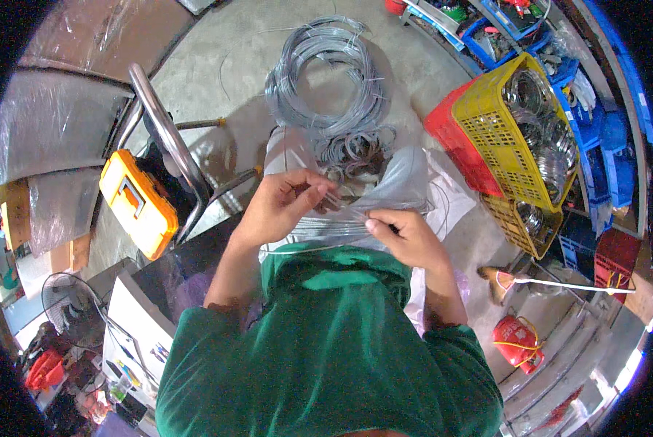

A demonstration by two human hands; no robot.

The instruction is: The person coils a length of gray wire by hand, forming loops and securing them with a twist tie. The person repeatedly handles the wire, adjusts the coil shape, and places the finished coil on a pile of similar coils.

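Observation:
A bundle of thin grey wires (326,227) lies across my lap. Just above it, my left hand (286,205) is closed, with curled fingers and the thumb against the forefinger; what they grip is too fine to make out. Opposite, my right hand (408,236) pinches a thin wire between thumb and forefinger near the bundle's right part. Beyond my hands, a heap of small wire loops (344,149) rests between my knees. Farther out, a large coil of grey wire (286,91) lies on the concrete floor.
At left, a yellow toolbox lid (138,205) sits beside a bent metal tube frame (167,138). Right of me, a yellow crate (492,135) holds shiny wire coils, next to a red crate (449,135). A brush (497,282) and red container (517,342) are nearer.

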